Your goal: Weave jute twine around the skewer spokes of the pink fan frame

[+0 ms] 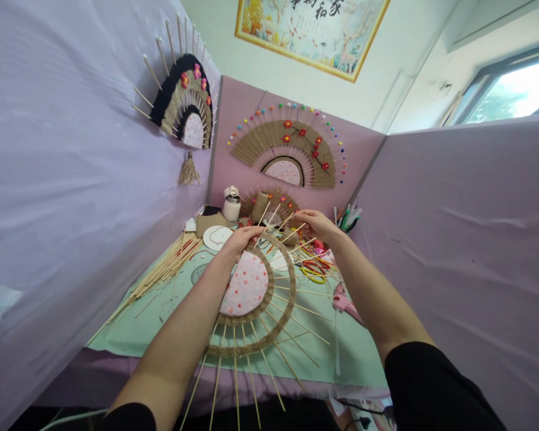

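Note:
A half-made woven fan (293,281) is held up over the table, tilted. It has a half-round centre of pink dotted cloth (248,284), thin wooden sticks spreading outward, and two bands of brown twine woven round them. My left hand (248,237) is closed on the fan's upper end, its thumb and fingers by the first sticks. Farther right, my right hand (315,224) has its fingertips pinched together beside the tip of one upper stick. Whether they hold that stick or a strand of twine is too small to tell.
Loose sticks (161,270) lie along the table's left side. Behind stand a white bottle (231,206) and a twine cone (259,206). Yellow-handled scissors (313,273) and a pink glue gun (347,304) lie to the right. Finished fans (256,143) hang on the partitions.

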A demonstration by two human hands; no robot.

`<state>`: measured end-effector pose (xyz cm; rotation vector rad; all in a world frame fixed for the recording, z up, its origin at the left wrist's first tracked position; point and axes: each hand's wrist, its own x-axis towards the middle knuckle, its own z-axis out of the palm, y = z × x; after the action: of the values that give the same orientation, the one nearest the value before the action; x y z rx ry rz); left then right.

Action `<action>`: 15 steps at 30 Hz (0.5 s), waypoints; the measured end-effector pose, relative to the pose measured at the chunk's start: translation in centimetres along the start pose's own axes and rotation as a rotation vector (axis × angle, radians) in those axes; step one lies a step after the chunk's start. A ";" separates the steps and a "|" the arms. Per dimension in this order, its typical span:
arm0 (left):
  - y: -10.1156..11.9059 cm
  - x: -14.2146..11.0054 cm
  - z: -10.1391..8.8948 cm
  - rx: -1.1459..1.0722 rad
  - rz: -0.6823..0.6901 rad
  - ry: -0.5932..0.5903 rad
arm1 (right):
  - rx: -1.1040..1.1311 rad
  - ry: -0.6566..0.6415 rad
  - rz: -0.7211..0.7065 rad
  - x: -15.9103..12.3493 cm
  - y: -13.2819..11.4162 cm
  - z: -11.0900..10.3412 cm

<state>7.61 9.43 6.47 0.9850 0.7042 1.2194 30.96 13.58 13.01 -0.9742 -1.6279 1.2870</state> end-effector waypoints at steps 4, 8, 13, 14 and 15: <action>0.0 0.1 -0.1 -0.015 -0.001 0.008 | 0.016 0.092 -0.119 0.4 -1.3 0.9; 0.1 -0.1 -0.4 -0.048 -0.001 0.008 | 0.011 0.112 -0.168 -0.4 -1.0 0.9; 0.2 -0.4 -0.7 -0.086 0.003 0.006 | 0.039 0.077 -0.081 -1.9 1.9 0.2; 0.2 -0.4 -0.8 -0.091 0.004 0.008 | 0.049 0.072 -0.070 -2.2 2.5 0.3; 0.2 -0.4 -0.9 -0.093 0.004 0.009 | 0.063 0.070 -0.059 -2.6 3.1 0.3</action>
<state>6.65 9.30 6.27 0.9048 0.6465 1.2502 31.83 11.63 9.54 -0.9158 -1.5426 1.2434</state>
